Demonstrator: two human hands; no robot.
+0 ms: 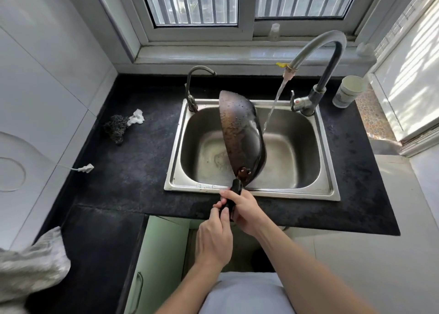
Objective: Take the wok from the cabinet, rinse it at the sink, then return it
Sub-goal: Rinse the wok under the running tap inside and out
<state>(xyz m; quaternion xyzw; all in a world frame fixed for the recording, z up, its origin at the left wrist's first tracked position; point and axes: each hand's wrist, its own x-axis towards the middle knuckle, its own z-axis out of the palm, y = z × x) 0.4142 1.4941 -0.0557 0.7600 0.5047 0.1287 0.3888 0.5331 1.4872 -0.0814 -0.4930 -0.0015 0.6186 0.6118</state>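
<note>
Both hands (215,233) grip tilted wok (240,138) over sink (249,190).

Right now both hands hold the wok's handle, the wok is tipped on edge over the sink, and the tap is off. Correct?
Not quite: the tap is on. The head view shows a stream of water running from its spout into the sink. The rest holds: the left hand and right hand both grip the handle, and the wok is tipped on edge over the sink.
</note>
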